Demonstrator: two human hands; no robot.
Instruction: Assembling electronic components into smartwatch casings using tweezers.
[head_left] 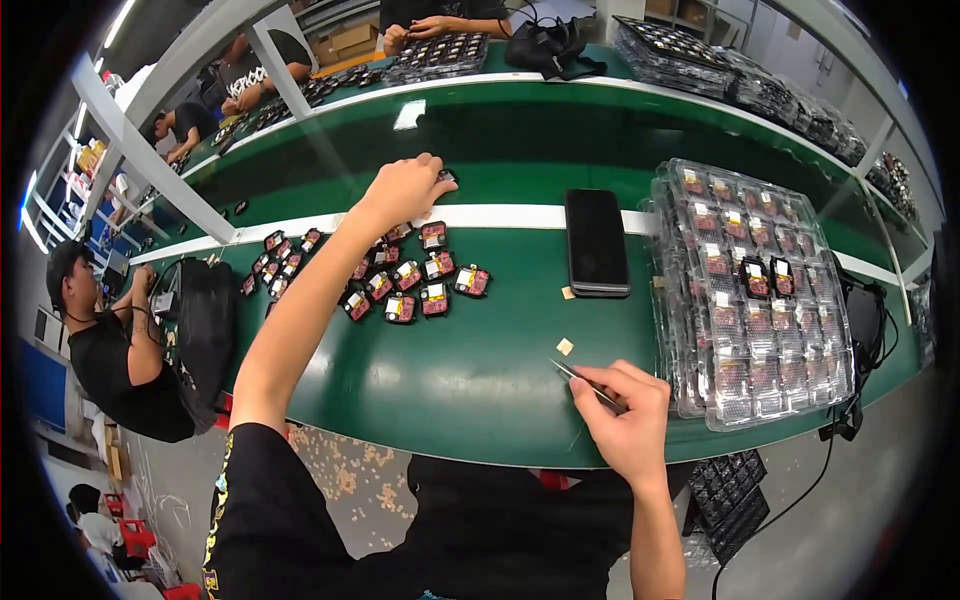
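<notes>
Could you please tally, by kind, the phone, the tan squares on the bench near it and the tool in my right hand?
Black phone: 1
Tan squares: 2
Tweezers in the right hand: 1
Total: 4

A factory assembly workshop: small black parts point(407, 276) lie in loose groups on a long green bench point(450, 400), clear plastic trays point(682, 370) stand stacked at right, and workers point(125, 375) sit at left and far.
</notes>
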